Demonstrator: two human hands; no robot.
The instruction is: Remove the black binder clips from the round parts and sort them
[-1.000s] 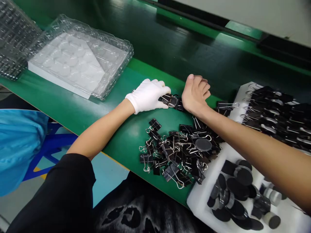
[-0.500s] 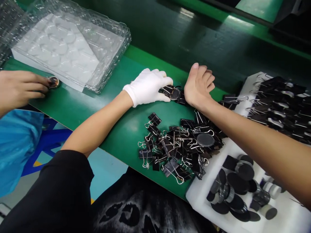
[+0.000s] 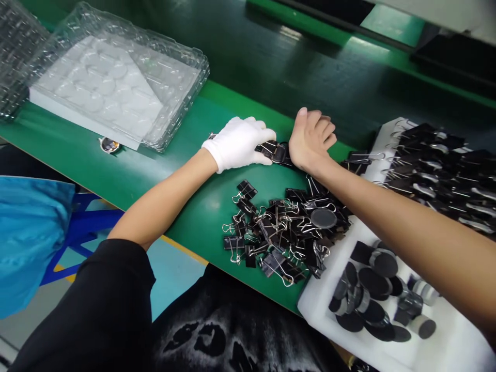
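My left hand (image 3: 240, 143), in a white glove, is closed around a black binder clip (image 3: 266, 149) on the green table (image 3: 209, 201). A dark round piece (image 3: 279, 153) shows right beside that clip, partly covered. My right hand (image 3: 313, 137) is bare, its fingers half bent and raised with nothing in them. The heel of its palm rests against the dark parts on the right; whether it presses on them is hidden. Nearer to me lies a heap of black binder clips (image 3: 271, 227) with wire handles, and a dark disc (image 3: 323, 218) lies on top.
Right, a white foam tray (image 3: 310, 305) holds loose dark discs (image 3: 374, 281) and rows of clipped pieces (image 3: 437, 165). Far left is a clear plastic tray (image 3: 182, 103) over white sheets, with a small round part (image 3: 109, 145) near it. A blue garment (image 3: 31, 237) shows at left.
Another person's hand at the left has let go of the small round part and left the view. My hands stay together at nearly the same spot; the view has shifted slightly.
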